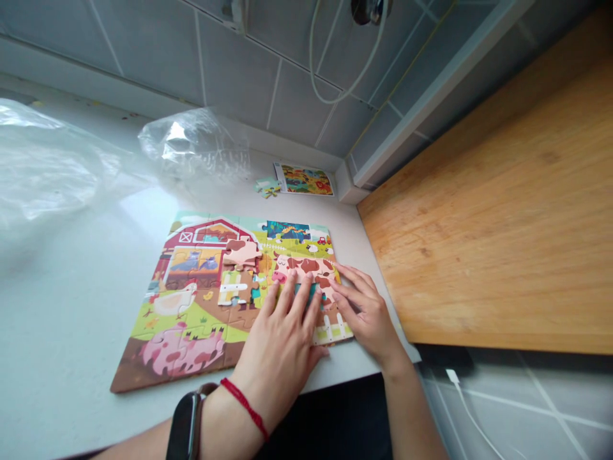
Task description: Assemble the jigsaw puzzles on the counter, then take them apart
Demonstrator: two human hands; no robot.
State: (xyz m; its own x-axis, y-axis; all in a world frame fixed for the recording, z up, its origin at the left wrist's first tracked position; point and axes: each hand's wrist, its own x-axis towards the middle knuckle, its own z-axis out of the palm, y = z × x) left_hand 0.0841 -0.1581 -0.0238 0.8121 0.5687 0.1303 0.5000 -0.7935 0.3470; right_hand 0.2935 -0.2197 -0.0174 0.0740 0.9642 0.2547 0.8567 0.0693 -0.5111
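A jigsaw puzzle of a farm [184, 300] lies on the white surface, with a red barn, a pink pig, a hen and a cow on it. My left hand [282, 345] is open, laid flat over the puzzle's lower right part, its fingers spread below the cow [301, 265]. My right hand [366, 313] is at the puzzle's right edge, fingers apart, fingertips touching the pieces by the cow's hindquarters. A loose pink-and-brown piece [241, 252] and a fence piece [234, 287] lie on top of the puzzle. A dark blue piece [288, 230] lies at its top edge.
Crumpled clear plastic bags [191, 150] lie at the back left. A small picture card [306, 179] and a few loose pieces [269, 188] are near the tiled wall [234, 70]. A wooden panel [488, 223] borders the right side. A white cable [456, 378] hangs below it.
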